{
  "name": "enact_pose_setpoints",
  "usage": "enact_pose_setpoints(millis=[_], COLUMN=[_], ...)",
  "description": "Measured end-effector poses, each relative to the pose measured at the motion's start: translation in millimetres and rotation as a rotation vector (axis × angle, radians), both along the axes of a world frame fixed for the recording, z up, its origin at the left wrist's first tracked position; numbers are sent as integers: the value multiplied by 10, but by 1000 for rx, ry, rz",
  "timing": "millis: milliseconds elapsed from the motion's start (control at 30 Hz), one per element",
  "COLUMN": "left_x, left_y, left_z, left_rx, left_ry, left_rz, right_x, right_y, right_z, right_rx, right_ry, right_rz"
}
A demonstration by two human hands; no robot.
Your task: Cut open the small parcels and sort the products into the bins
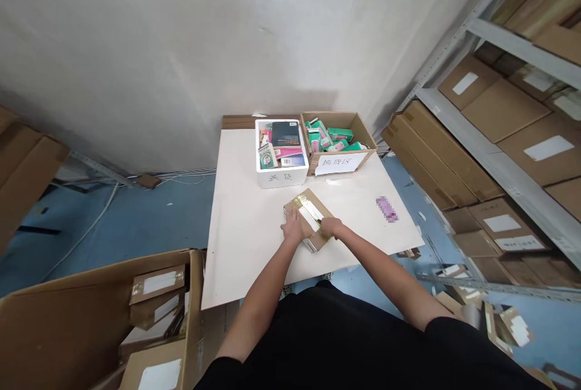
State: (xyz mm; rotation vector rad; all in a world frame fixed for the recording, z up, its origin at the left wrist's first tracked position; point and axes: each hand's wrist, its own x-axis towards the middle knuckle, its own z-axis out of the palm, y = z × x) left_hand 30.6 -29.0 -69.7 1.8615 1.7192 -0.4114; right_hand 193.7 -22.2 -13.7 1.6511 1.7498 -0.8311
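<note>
A taped cardboard box (325, 199) with a white label lies turned at an angle on the white table, in front of two bins. My left hand (293, 225) rests on its left side, fingers spread over the top and thumb out by the edge. On the right part of the lid, my right hand (330, 226) is closed around a small dark tool (319, 221) that looks like a box cutter. Its tip is at the taped, labelled top; most of it is hidden in the fist.
A white bin (281, 179) of books and small packets stands beside a carton (365, 157) of green-and-pink boxes at the table's back. A blurred purple item (387, 209) lies right. A large carton (59, 311) of parcels stands at left, a loaded shelf (494, 151) at right.
</note>
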Motion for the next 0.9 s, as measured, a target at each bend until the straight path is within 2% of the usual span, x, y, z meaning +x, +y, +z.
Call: enact_pose_setpoints(millis=[167, 233, 300, 367, 433, 500, 600, 667, 800, 900], left_x=[26, 21, 15, 13, 22, 46, 108, 153, 158, 50], left_y=[30, 27, 21, 20, 24, 20, -52, -165, -426, -457], left_z=[-13, -24, -32, -35, -31, -22, -9, -2, 36, 105], left_rx=[-5, 13, 39, 67, 84, 97, 113, 116, 130, 136], left_ry=[21, 20, 26, 39, 55, 71, 95, 120, 168, 132], left_rz=[-2, -21, -46, -66, -75, -79, -59, -12, 40, 25], right_x=[277, 422, 564, 642, 618, 507, 321, 270, 349, 454], right_y=[-541, -636, -671, -686, -700, -692, -558, -367, 117, 337], right_z=[149, 217, 233, 158, -11, -229, -496, -570, -525, -468], right_rx=[3, -16, 38, 209, 372, 424, 450, 462, 387, 345], right_ry=[-80, -91, -68, -30, 21, 77, 113, 112, 178, 303], right_rz=[46, 39, -46, -202, -362, -490, -600, -595, -433, -345])
